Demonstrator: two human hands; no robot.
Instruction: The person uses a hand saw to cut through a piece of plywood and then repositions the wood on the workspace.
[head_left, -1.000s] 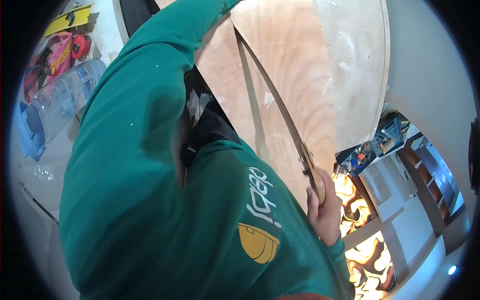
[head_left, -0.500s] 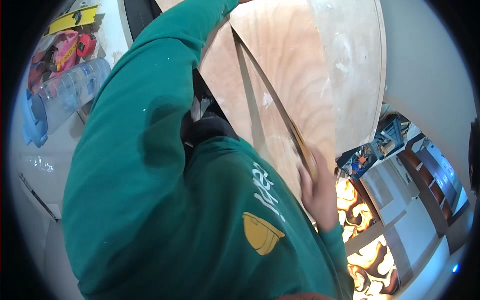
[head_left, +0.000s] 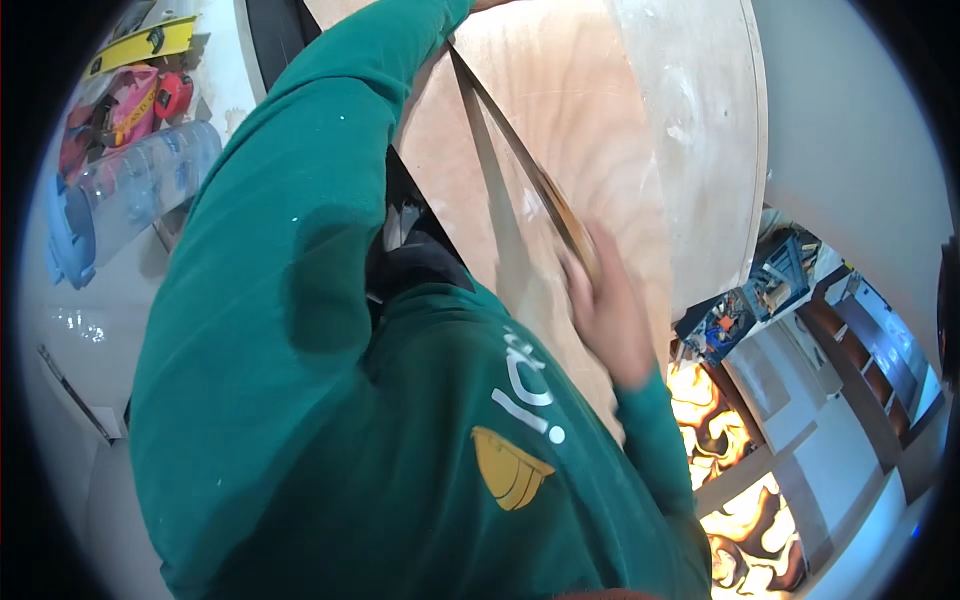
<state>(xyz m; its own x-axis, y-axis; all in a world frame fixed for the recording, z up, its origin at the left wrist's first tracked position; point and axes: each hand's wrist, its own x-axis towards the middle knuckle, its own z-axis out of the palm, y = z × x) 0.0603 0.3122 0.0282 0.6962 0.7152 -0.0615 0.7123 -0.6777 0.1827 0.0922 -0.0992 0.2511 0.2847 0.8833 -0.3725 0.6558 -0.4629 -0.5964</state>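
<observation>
Nearest the camera is the person's own green sweatshirt [head_left: 400,450], filling the lower middle of the view, with a white print and a yellow emblem on the chest. From its right side the right sleeve runs up to the right hand [head_left: 608,315], which is blurred. That hand lies against the lower end of a thin wooden strip [head_left: 520,165] — its fingers [head_left: 578,285] seem to curl around the strip's edge, but the blur hides whether they are pressed together or slightly spread.

The strip stands on edge and slants from the right hand up and to the left across a large plywood sheet [head_left: 590,130], pale brown with a wavy grain; it touches or lies just over the sheet's face. The sheet's right side carries a paler, whitish panel [head_left: 700,130] with a curved outer edge.

The left arm, in a long green sleeve [head_left: 290,220], reaches from the lower left up to the top of the picture, where the left hand [head_left: 490,4] is all but cut off by the frame near the strip's upper end — how its fingers stand cannot be told.

Farther off on the left lie a clear plastic bottle [head_left: 140,190], a pink bundle [head_left: 125,105] and a yellow level [head_left: 140,45]. On the far right are white cabinets [head_left: 830,430], a flame-patterned surface [head_left: 720,440] and a cluster of blue tools [head_left: 760,290].
</observation>
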